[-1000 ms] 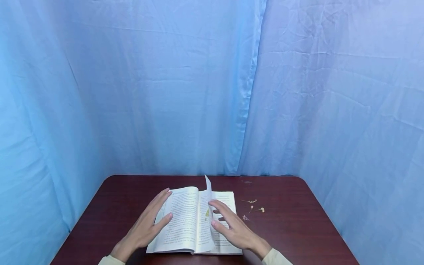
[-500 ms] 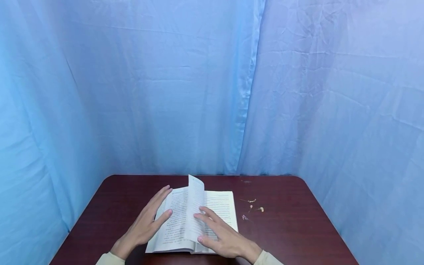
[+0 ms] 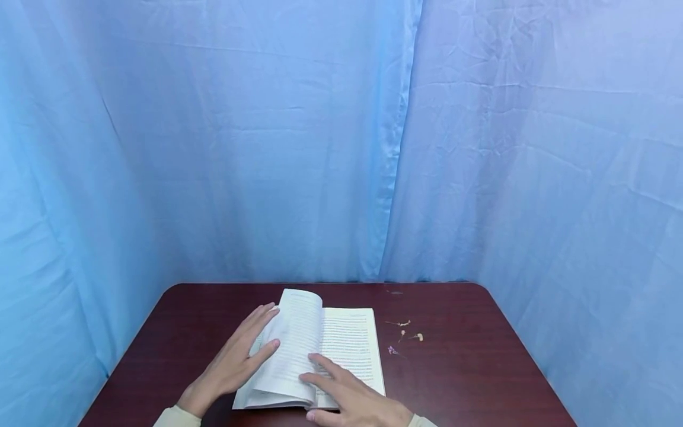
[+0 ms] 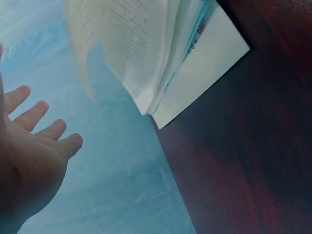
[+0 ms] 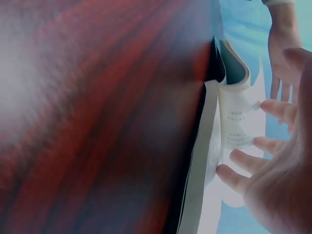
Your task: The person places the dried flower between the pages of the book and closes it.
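Note:
An open book (image 3: 349, 338) with printed text lies near the table's front. Its turned leaf (image 3: 299, 338) curves over the left side, its far corner raised. My left hand (image 3: 232, 359) lies along the book's left edge, fingers extended and thumb over the leaf; the left wrist view shows this hand (image 4: 39, 146) from the palm side, beside lifted pages (image 4: 131, 44). Near the book's middle, my right hand (image 3: 352, 394) has its fingers spread, fingertips at the leaf's lower right. In the right wrist view, that hand's fingers (image 5: 248, 161) are straight and spread against the printed pages (image 5: 239, 117).
Small dried flowers lie right of the book: a pale sprig (image 3: 402, 323), two small pale blooms beside it, and a purple one (image 3: 393, 350). The dark red table (image 3: 459, 379) has rounded far corners. Blue curtains (image 3: 267, 178) hang behind and on both sides.
The leaf, upright a second ago with a yellow flower visible beside it, has swung left onto the left-hand pages. My right hand moved left and nearer with it; the yellow flower is now hidden.

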{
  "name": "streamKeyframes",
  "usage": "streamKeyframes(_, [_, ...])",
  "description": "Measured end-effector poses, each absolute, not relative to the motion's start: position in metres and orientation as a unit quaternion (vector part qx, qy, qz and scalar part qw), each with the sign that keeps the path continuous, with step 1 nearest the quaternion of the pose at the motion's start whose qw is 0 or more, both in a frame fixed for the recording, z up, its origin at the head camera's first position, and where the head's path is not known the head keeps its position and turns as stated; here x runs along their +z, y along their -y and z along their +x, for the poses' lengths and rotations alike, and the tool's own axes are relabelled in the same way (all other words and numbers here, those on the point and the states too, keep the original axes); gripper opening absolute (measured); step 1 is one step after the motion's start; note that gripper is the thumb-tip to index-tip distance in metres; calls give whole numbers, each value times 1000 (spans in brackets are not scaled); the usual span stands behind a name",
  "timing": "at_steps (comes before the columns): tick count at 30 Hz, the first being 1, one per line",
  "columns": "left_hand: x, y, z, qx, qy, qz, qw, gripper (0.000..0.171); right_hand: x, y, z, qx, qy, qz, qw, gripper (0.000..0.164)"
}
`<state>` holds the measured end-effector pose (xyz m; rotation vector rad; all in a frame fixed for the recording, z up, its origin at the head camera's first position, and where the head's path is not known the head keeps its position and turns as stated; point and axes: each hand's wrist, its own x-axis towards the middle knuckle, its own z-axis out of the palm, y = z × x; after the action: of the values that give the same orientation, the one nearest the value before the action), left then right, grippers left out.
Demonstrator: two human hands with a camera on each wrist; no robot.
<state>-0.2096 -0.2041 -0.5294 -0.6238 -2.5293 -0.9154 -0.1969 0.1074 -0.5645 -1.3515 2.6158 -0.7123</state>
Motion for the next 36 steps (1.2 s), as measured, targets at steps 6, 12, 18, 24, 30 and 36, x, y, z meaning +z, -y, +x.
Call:
streamKeyframes(6, [-542, 201, -212, -295, 913, -232, 160, 58, -566, -105, -193, -157, -848, -506, 3, 62])
streamKeyframes(12, [-554, 197, -216, -293, 925, -224, 88, 61, -566, -105, -191, -141, -834, -533, -19, 61])
streamKeyframes(18, [-568, 197, -218, -287, 931, -224, 17, 68, -561, -109, -189, -131, -835, -533, -28, 45])
streamKeyframes(24, [-579, 202, -218, -272, 938, -217, 0, 69, -558, -116, -190, -149, -835, -528, -34, 33])
streamKeyframes(30, [-583, 206, -218, -261, 940, -218, -4, 70, -562, -129, -195, -196, -841, -495, -98, 25])
streamKeyframes(36, [-583, 209, -216, -266, 941, -209, -23, 73, -562, -141, -205, -234, -841, -468, -139, 24])
